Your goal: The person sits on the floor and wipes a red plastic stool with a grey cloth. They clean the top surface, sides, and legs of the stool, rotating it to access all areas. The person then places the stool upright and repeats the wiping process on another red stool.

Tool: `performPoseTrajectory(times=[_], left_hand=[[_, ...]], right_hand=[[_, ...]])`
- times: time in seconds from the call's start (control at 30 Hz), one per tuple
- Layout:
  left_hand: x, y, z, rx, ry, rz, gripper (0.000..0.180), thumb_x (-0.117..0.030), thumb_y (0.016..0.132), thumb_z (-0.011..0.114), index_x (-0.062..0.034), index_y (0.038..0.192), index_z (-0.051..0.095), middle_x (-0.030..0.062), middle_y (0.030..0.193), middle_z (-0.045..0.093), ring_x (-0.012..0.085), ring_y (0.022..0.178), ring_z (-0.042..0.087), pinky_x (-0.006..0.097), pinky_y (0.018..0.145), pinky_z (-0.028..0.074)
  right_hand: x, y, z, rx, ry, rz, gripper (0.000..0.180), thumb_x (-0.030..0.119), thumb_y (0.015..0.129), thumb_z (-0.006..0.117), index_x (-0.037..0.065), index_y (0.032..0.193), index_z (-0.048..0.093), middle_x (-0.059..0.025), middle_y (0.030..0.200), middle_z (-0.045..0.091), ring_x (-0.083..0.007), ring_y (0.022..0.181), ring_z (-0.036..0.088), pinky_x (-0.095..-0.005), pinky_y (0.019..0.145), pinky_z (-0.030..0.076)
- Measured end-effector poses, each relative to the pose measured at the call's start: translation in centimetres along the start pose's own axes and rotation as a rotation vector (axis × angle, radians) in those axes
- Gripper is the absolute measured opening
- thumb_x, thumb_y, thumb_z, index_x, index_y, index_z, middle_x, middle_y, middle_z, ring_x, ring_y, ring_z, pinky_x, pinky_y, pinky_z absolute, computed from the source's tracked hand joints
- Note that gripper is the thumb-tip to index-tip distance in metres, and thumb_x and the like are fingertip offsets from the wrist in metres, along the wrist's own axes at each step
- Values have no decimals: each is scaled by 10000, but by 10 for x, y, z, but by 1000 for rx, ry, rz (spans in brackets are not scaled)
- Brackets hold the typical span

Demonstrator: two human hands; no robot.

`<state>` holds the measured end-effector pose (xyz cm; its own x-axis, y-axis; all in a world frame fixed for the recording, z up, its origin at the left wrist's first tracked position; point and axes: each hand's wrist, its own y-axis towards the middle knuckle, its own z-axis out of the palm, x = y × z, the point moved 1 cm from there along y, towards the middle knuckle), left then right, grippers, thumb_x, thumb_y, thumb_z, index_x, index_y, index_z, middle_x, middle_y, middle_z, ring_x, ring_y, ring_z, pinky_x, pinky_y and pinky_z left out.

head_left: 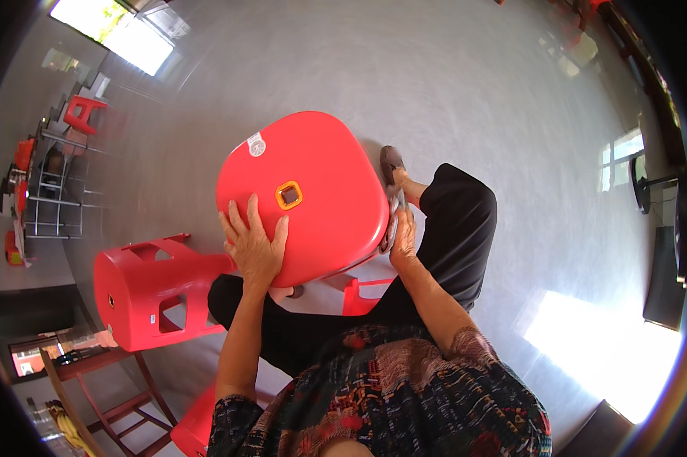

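Note:
A red plastic stool (324,164) is in front of me, its square seat with rounded corners facing up. A yellow-rimmed square hole (289,196) marks the seat's middle, and a round pale sticker (256,145) is near the far left edge. My left hand (253,247) lies on the near left part of the seat, fingers spread. At the stool's right side, my right hand (406,238) is closed round a crumpled grey cloth (393,215) pressed against the edge. The stool's legs are mostly hidden under the seat.
Another red stool (130,293) lies on its side at my left, near a wooden chair (122,388). Further off stand a metal rack (50,194) and a small red stool (84,114). A black fan (642,183) is at the right.

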<state>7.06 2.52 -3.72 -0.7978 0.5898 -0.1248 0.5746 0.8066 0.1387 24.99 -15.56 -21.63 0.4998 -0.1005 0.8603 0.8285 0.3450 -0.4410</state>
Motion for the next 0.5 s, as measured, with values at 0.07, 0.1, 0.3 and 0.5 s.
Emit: performPoseTrajectory(times=[0.07, 0.1, 0.3, 0.5], left_hand=[[-1, 1, -1, 23, -6, -12, 737, -502, 861, 595, -156, 1451, 320, 263, 1492, 232, 505, 1381, 175, 666, 975, 306], [-4, 3, -1, 29, -9, -3, 735, -485, 858, 600, -160, 1454, 317, 251, 1501, 214, 492, 1391, 156, 678, 979, 295], [-4, 4, -1, 62, 38, -9, 726, -457, 854, 594, -161, 1458, 323, 223, 1511, 200, 464, 1404, 136, 658, 984, 298], [-1, 5, -6, 96, 16, 32, 724, -431, 866, 588, -140, 1468, 310, 221, 1517, 187, 461, 1409, 123, 634, 1005, 284]], right_hand=[[-18, 3, 2, -99, 66, 208, 448, 347, 922, 445, 47, 1237, 552, -121, 1080, 614, -247, 965, 604, -365, 830, 474], [-57, 23, -13, -192, 70, 347, 423, 334, 917, 454, 49, 1210, 566, -109, 1049, 622, -234, 910, 614, -356, 799, 482], [-12, -4, 1, 17, -143, -67, 391, 242, 946, 458, 59, 1277, 557, -125, 1194, 543, -232, 1147, 511, -333, 949, 414], [148, -18, 53, 643, -24, -151, 428, 171, 962, 454, 26, 1364, 466, -159, 1439, 346, -304, 1291, 409, -392, 1057, 364]])
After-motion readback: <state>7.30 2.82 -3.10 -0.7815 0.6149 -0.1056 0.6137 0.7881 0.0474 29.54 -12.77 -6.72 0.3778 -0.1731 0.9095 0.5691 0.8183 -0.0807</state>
